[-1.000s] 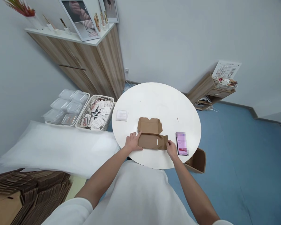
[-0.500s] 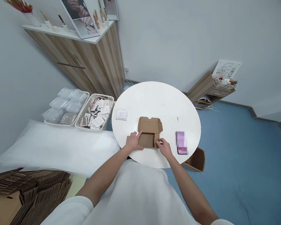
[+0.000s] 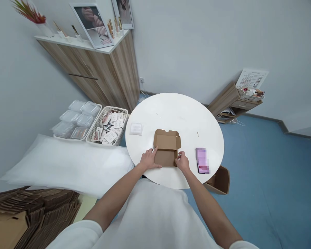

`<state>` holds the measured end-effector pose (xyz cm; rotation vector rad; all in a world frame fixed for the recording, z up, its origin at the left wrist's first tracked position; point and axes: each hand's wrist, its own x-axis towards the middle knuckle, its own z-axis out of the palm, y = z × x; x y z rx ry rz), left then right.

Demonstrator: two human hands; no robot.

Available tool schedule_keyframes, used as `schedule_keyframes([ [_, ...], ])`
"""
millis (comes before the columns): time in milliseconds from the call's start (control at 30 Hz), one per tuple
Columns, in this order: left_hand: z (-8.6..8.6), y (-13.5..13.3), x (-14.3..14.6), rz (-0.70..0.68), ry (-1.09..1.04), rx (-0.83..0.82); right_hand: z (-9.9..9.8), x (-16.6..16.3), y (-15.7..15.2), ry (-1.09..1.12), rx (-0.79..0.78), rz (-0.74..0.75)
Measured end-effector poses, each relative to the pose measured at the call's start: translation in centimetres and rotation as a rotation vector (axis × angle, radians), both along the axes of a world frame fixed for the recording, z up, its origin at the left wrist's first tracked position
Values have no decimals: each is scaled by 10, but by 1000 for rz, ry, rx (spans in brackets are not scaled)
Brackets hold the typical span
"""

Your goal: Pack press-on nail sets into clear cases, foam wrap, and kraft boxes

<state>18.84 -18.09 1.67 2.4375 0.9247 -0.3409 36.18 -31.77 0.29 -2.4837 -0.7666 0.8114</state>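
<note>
An open brown cardboard box lies on the round white table in front of me, its lid folded back away from me. My left hand grips the box's left side, with its fingers spread from the back corner to the front corner. At the right end, the curled fingers of my right hand hold the side wall. Those fingertips are partly hidden. The inside of the box shows only bare cardboard.
Right of the box lies a phone with a blurred screen. A small clear packet is at the table's left. White baskets hold cards and plastic cases, near white sheets and stacked flat cardboard. A carton stands below the table's right edge.
The right end flap, earlier folded inward over the box floor, now stands up against the right wall. My right hand has shifted slightly right with it. My left hand stays at the left side.
</note>
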Motion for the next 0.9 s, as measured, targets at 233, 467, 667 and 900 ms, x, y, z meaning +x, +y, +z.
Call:
schedule_keyframes([
  [233, -1, -1, -5, -31, -20, 18, 1, -3, 6, -1, -14, 11],
  [467, -5, 0, -7, -28, -82, 17, -3, -3, 5, 2, 0, 16],
  [667, -4, 1, -9, -17, -189, -52, -5, -3, 0, 22, 19, 21],
  [900, -12, -13, -24, 130, -396, -158, -2, -8, -8, 69, 115, -74],
])
